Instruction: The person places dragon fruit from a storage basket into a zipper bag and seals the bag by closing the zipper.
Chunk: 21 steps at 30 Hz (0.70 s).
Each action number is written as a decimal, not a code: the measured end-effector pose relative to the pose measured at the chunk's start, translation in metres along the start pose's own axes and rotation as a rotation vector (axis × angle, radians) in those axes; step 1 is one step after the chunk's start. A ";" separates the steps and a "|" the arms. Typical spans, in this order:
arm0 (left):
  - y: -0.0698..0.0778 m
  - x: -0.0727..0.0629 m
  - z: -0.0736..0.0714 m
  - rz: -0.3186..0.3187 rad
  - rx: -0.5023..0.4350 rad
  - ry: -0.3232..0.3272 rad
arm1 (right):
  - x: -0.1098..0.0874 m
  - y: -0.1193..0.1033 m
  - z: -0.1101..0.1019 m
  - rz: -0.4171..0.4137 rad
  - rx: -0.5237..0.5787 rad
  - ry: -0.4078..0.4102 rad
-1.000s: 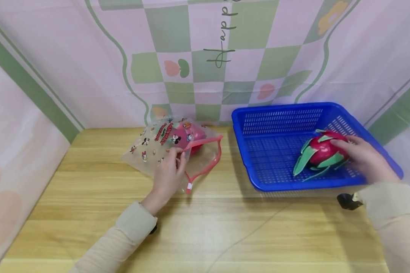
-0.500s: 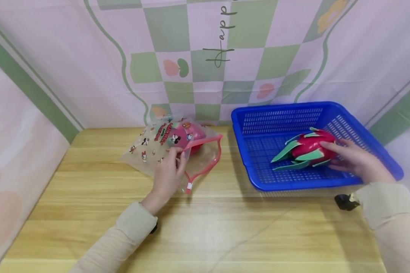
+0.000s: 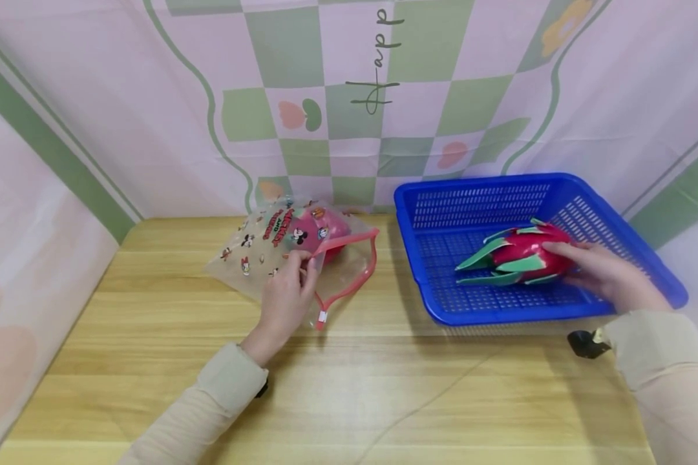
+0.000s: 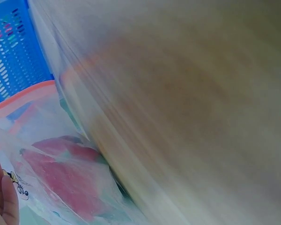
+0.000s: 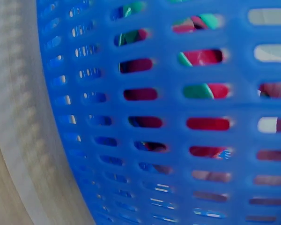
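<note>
Checkered green-and-white cloth (image 3: 360,161) hangs behind a wooden table (image 3: 355,394). Right hand (image 3: 611,274): thumb across the top of a red dragon fruit (image 3: 538,253) with green leaves, fingers round its far end, gripping. Left hand (image 3: 285,300): thumb and fingers pinching the red-edged mouth of a clear printed bag (image 3: 256,258).

Change over the last second: dragon fruit shifted leftward in the blue basket (image 3: 500,317), leaves now pointing left, toward the bag. Left hand and bag look unmoved. My reading: the right hand does the moving, the left steadies the bag's mouth.

Positions: dragon fruit within the basket, directly left of the right palm, well apart from the left hand. Whether it rests on the basket floor or hangs just above, cannot tell; the right wrist view shows only red and green through the slots.

Farther out: a second red fruit (image 4: 65,173) lies inside the bag, just beyond the left fingertips. White slider (image 3: 322,316) sits at the bag's near corner. Bag and basket stand apart.
</note>
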<state>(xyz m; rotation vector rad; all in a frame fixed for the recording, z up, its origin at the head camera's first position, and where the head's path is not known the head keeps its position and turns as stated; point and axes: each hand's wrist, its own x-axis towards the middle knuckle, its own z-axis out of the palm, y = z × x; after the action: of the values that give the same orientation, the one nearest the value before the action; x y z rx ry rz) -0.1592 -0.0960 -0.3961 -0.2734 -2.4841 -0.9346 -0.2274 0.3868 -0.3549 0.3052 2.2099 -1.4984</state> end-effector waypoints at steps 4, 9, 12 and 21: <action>0.000 0.000 0.000 0.008 -0.005 0.005 | -0.001 -0.001 0.006 -0.020 -0.048 -0.015; 0.000 0.000 0.000 0.007 -0.006 0.004 | -0.002 -0.002 0.012 -0.047 -0.109 -0.033; 0.001 0.000 0.000 0.000 -0.006 -0.002 | -0.002 -0.003 0.014 -0.059 -0.154 -0.034; 0.000 0.000 0.000 -0.001 -0.003 -0.003 | 0.001 0.001 0.014 -0.081 -0.196 -0.051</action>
<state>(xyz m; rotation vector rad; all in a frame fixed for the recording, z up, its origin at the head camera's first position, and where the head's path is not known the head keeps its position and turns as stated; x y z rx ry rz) -0.1595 -0.0955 -0.3960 -0.2752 -2.4854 -0.9394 -0.2247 0.3737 -0.3605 0.1148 2.3300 -1.3000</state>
